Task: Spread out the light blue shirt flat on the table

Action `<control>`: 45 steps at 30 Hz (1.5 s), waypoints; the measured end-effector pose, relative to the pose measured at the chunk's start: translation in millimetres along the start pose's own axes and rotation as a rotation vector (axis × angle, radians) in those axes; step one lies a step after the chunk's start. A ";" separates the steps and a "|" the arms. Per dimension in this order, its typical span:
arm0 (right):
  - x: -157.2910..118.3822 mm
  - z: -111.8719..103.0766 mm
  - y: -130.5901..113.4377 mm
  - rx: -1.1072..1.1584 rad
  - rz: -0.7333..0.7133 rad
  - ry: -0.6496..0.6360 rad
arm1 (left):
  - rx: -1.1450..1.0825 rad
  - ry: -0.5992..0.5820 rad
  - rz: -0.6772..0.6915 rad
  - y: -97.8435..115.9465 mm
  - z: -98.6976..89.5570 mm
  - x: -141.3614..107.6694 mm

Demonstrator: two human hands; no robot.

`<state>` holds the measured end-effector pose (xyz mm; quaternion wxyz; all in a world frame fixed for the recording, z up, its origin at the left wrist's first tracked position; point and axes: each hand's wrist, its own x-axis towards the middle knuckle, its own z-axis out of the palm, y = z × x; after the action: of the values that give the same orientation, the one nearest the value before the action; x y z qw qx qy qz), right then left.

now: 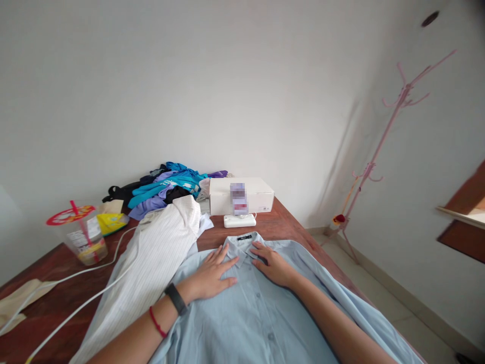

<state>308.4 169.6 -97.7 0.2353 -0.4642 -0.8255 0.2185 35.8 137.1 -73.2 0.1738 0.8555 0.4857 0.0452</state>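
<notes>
A light blue button-up shirt (246, 313) lies spread out, front side up, on the wooden table, its collar pointing away from me. My left hand (210, 275) rests on the shirt's left side just below the collar, fingers spread and pressed flat. On the other side of the button line, my right hand (276, 265) also lies flat with fingers apart, its fingertips by the collar. Neither hand grips anything. Beside the blue shirt on the left is a white striped shirt (155, 268), partly next to the blue sleeve.
The table (291, 222) also bears a clear plastic cup (87, 242) with a red straw, a white cable, a yellow packet (112, 223), a pile of clothes (170, 184), a white box (261, 194) and a white power strip (240, 221). A pink coat rack (384, 134) stands at right.
</notes>
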 end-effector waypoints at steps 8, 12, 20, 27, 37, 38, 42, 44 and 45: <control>-0.4 2.1 3.8 -0.004 -0.026 0.020 | -0.005 -0.003 0.003 -0.4 0.3 -0.2; -0.2 2.2 4.0 0.000 -0.021 0.019 | -0.008 0.030 0.016 -2.3 2.3 0.4; -0.3 0.0 0.0 0.004 -0.006 0.006 | -0.010 0.003 0.006 -1.7 1.6 0.3; -0.3 2.3 3.1 0.011 -0.027 0.028 | -0.005 0.030 0.024 -4.0 3.5 0.4; 0.0 2.6 4.6 0.000 -0.024 0.018 | -0.007 0.002 -0.002 -0.7 0.5 -0.4; 0.0 2.3 4.3 -0.001 -0.025 0.019 | -0.006 -0.002 -0.002 -1.0 0.8 -0.2; 0.1 1.1 2.3 -0.017 -0.021 0.004 | -0.007 0.009 0.015 -3.5 2.7 1.0; 0.2 0.9 1.8 -0.024 -0.020 -0.005 | -0.003 0.011 0.021 -4.4 3.4 1.3; 0.2 1.0 1.9 -0.024 -0.020 -0.004 | 0.003 0.006 0.020 -4.6 3.6 1.2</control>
<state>309.0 170.6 -99.5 0.2304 -0.4582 -0.8331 0.2072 33.6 139.4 -78.2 0.1706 0.8605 0.4776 0.0488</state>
